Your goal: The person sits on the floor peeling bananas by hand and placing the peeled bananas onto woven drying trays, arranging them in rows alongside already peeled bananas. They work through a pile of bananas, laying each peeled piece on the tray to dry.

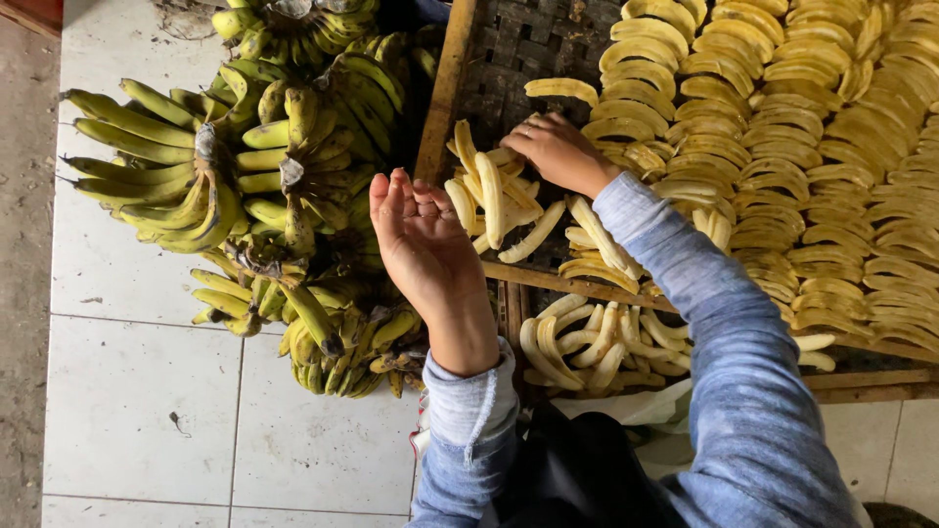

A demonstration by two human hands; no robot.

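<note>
Left hand (421, 240) raised, open and empty, palm up; right hand (558, 152) beyond it, fingers closed on peeled slices (489, 200) heaped on the woven tray (518, 49). Judged well advanced: right of the hands, ordered rows (802, 147) cover most of the tray; left, unpeeled bunches (245, 176) remain on the tiled floor (137, 411).

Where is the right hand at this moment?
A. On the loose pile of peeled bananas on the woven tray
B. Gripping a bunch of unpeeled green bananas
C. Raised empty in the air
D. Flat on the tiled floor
A: the right hand rests on the loose peeled bananas lying on the woven tray, while the left hand is raised open and empty.
</note>
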